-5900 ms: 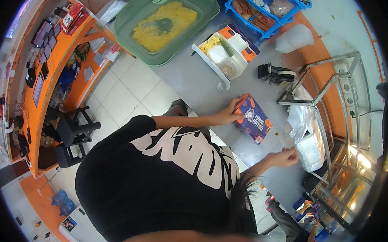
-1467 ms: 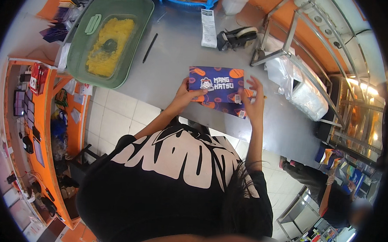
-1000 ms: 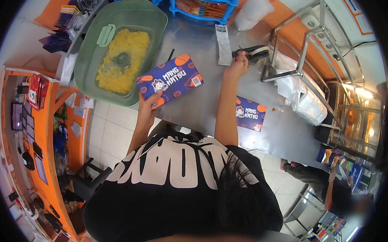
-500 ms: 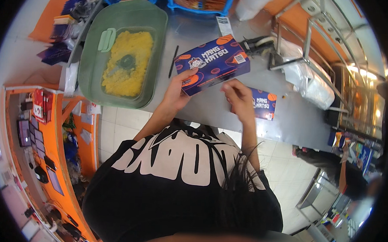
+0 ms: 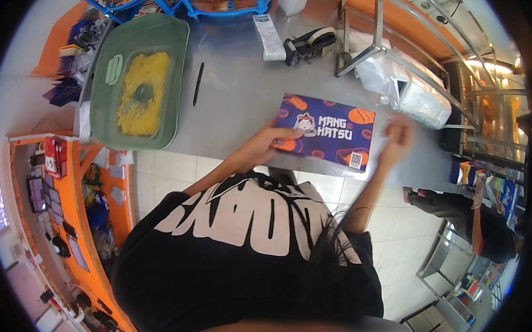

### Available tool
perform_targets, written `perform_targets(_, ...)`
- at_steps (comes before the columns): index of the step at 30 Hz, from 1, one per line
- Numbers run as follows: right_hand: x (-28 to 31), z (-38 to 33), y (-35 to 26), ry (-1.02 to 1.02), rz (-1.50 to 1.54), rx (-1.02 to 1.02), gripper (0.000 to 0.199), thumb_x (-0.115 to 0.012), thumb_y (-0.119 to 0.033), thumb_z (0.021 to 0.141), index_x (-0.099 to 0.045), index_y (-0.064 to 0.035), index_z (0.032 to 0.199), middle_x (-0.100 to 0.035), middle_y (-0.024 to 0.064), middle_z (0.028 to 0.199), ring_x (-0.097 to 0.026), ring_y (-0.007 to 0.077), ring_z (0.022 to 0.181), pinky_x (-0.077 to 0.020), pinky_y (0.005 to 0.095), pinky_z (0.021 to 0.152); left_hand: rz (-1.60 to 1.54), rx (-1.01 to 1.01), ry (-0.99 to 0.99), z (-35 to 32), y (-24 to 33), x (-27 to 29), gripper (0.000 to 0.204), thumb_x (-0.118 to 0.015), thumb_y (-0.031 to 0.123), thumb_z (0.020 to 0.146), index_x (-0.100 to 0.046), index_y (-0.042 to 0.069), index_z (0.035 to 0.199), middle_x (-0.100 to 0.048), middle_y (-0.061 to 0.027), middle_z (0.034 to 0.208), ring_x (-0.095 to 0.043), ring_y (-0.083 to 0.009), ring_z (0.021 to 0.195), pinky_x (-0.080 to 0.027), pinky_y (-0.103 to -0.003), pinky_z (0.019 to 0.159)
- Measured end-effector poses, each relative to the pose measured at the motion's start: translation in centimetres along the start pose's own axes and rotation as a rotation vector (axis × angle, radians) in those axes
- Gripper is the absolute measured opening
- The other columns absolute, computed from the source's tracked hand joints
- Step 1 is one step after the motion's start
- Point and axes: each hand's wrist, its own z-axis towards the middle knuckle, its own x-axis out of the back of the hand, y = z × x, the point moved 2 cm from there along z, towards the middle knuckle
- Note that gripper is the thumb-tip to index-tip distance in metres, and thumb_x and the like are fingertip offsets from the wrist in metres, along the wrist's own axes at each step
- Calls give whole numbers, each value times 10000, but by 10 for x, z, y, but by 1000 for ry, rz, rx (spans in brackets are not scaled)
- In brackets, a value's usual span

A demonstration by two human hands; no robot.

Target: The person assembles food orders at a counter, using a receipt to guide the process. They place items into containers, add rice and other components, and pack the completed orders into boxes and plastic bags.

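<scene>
Left hand (image 5: pixel 271 143) pinching the near left edge of a flat purple and orange carton (image 5: pixel 327 132), thumb on top, pinning it flat to the grey steel counter (image 5: pixel 233 99), probably to stop it sliding. Right hand (image 5: pixel 396 136) blurred, curled loosely into a fist just beside the carton's right end; whether anything sits inside, impossible to tell. Carton face up, near the counter's front edge, within easy reach. Farther out: black pen (image 5: pixel 198 83) and green tub (image 5: pixel 140 80) of yellow crumbs to the left, tape dispenser (image 5: pixel 310 44) behind, clear plastic bags (image 5: pixel 409 89) to the right, all apart from the carton.
</scene>
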Motion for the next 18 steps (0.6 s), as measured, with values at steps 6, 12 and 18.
perform_targets(6, 71, 34, -208, -663, 167, 1254, 333, -545, -294, 886, -620, 5, 1015, -606, 104, 868, -567, 189, 729, -475, 335, 729, 651, -301, 231, 50, -26, 5, 672, -770, 271, 756, -455, -33, 1266, -570, -171, 1188, -562, -266, 1107, -444, -373, 966)
perform_targets(12, 55, 37, -213, -1073, 343, 1182, 344, -515, -276, 892, -616, 25, 1024, -603, 134, 910, -570, 221, 786, -471, 357, 766, 1235, -308, 310, 41, -29, 1, 673, -706, 404, 820, -462, -35, 1268, -585, -193, 1158, -548, -287, 1122, -444, -384, 952)
perform_targets(18, 35, 47, -201, -1167, 487, 1159, 356, -485, -258, 898, -611, 46, 1033, -599, 163, 952, -574, 252, 843, -466, 379, 803, 1462, -435, 559, 23, -43, -10, 757, -619, 521, 849, -427, -36, 1325, -429, -268, 1294, -333, -445, 1238, -333, -468, 1040)
